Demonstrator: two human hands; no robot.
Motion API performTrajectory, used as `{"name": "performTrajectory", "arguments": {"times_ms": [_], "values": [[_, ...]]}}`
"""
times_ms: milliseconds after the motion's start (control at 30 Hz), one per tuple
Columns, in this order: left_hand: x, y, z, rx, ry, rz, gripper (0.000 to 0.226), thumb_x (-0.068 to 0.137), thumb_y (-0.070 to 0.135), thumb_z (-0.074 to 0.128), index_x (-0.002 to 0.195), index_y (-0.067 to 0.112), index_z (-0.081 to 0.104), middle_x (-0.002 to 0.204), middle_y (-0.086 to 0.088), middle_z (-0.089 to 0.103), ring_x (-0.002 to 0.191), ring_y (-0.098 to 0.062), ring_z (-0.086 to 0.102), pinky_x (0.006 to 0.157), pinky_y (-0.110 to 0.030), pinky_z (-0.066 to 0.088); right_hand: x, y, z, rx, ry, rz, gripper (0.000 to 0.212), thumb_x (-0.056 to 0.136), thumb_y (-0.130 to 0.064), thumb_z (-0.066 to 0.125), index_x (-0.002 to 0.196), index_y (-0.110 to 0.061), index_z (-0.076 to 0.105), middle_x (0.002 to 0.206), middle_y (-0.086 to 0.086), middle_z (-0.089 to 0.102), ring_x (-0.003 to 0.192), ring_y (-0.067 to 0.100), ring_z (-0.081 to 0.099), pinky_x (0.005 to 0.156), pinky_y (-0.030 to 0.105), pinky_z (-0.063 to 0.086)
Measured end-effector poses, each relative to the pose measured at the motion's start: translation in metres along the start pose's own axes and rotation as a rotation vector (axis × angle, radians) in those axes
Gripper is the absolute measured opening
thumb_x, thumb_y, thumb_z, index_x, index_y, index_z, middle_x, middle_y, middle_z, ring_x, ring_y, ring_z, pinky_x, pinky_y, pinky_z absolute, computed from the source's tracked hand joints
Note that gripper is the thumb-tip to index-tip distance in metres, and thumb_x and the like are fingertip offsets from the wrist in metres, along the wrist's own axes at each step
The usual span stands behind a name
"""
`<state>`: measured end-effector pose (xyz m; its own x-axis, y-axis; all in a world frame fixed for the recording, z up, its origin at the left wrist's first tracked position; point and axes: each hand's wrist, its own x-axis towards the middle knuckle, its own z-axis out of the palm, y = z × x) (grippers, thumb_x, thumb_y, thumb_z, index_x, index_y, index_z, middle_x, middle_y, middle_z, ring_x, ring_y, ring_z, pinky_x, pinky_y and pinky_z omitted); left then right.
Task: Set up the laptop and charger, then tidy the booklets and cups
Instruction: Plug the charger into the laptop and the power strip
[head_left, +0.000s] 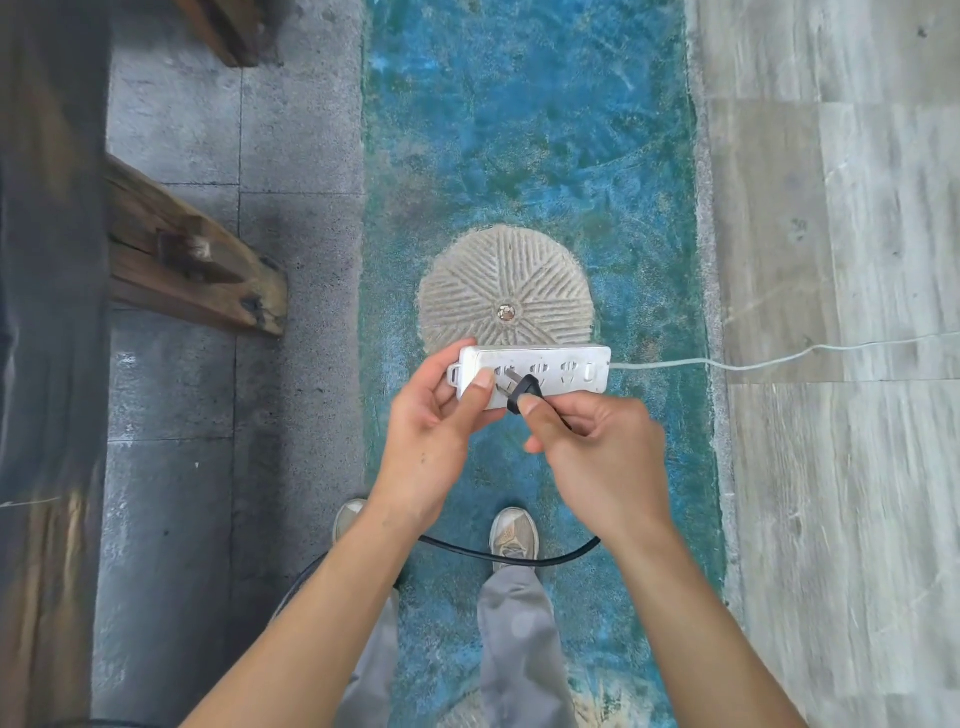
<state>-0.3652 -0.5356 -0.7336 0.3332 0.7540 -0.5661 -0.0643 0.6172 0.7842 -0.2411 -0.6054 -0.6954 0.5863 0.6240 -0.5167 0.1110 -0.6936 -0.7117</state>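
Note:
I am standing and looking down at the floor. My left hand (436, 415) grips the left end of a white power strip (566, 366), held in the air with its sockets facing up. My right hand (592, 447) pinches a black plug (524, 391) whose metal prongs point at the strip's left socket, close to it. The plug's black cable (509, 557) loops down behind my wrists and across my shoes. The strip's white cord (779, 361) runs off to the right. No laptop, booklets or cups are in view.
Below is a blue-green floor strip with a round grooved stone (506, 283) set in it. Grey paving lies left, pale wood-look flooring right. A dark wooden beam (182, 254) juts in from the left, beside a dark wooden surface (47, 312).

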Motion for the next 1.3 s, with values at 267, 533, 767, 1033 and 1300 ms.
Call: {"name": "performTrajectory", "arguments": {"times_ms": [267, 533, 767, 1033, 1300], "values": [[0.002, -0.001, 0.001, 0.000, 0.025, 0.000, 0.033, 0.101, 0.008, 0.056, 0.134, 0.009, 0.056, 0.118, -0.025, 0.070, 0.106, -0.025, 0.068, 0.094, -0.041, 0.058, 0.003, -0.001, 0.007, -0.023, 0.008, -0.012, 0.026, 0.090, -0.042, 0.072, 0.070, -0.026, 0.076, 0.058, -0.014, 0.072, 0.039, 0.001, 0.052, 0.043, 0.011, 0.038], [0.009, 0.001, -0.002, 0.068, -0.008, 0.040, 0.033, 0.101, 0.006, 0.055, 0.134, 0.009, 0.056, 0.106, -0.026, 0.070, 0.099, -0.024, 0.068, 0.092, -0.039, 0.059, 0.010, -0.003, 0.010, -0.115, 0.000, -0.071, 0.022, 0.090, -0.045, 0.069, 0.076, -0.029, 0.077, 0.058, -0.017, 0.070, 0.056, 0.007, 0.066, 0.061, 0.022, 0.050], [0.012, -0.001, -0.001, 0.214, -0.089, 0.073, 0.034, 0.098, 0.010, 0.061, 0.132, 0.011, 0.059, 0.114, -0.025, 0.070, 0.110, -0.040, 0.066, 0.100, -0.060, 0.050, 0.017, 0.003, 0.005, -0.207, 0.002, -0.045, 0.029, 0.088, -0.047, 0.068, 0.073, -0.024, 0.076, 0.059, -0.012, 0.070, 0.051, 0.013, 0.061, 0.056, 0.031, 0.053], [0.009, -0.006, 0.007, 0.214, -0.118, 0.047, 0.032, 0.098, 0.015, 0.062, 0.130, 0.015, 0.061, 0.114, -0.015, 0.073, 0.110, -0.029, 0.068, 0.103, -0.057, 0.049, 0.017, 0.012, 0.004, -0.212, 0.033, -0.028, 0.033, 0.089, -0.044, 0.068, 0.068, -0.020, 0.073, 0.056, -0.007, 0.070, 0.048, 0.015, 0.059, 0.053, 0.031, 0.050], [0.010, -0.015, 0.014, 0.211, -0.081, 0.028, 0.026, 0.089, 0.020, 0.067, 0.114, 0.026, 0.070, 0.088, -0.014, 0.066, 0.085, -0.030, 0.058, 0.095, -0.068, 0.046, 0.006, 0.014, 0.022, -0.280, 0.115, -0.049, 0.046, 0.089, -0.033, 0.069, 0.052, -0.017, 0.046, 0.040, -0.003, 0.041, 0.045, 0.018, 0.039, 0.054, 0.035, 0.040]]}}
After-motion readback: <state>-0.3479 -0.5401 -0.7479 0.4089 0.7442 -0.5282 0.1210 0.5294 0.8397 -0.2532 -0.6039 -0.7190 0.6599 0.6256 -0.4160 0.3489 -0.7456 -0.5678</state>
